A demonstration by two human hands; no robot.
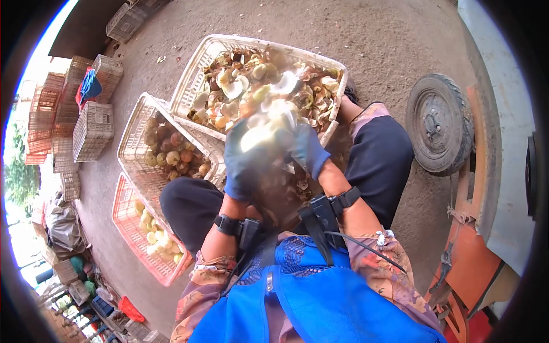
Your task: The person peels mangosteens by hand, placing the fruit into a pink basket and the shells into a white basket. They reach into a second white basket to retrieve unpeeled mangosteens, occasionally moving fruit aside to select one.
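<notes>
Both hands wear blue work gloves and are together at the near edge of a white plastic crate (189,74) full of peels (314,86). My left hand (240,163) is closed round a pale, round peeled fruit or bulb (257,138), whose kind I cannot make out. Close against it is my right hand (309,150), its fingers smeared by motion; whether it holds a tool is not visible. Pale bits blur above the hands. Several whole brownish-green and reddish rounds (174,150) lie in a second white crate (130,128) to the left.
A pink crate (128,220) at left holds several pale peeled rounds (162,243). Stacked crates (94,126) stand farther left. A wheel (437,123) with an orange frame (472,240) is on the right. My knees flank the work spot on the concrete floor (389,46).
</notes>
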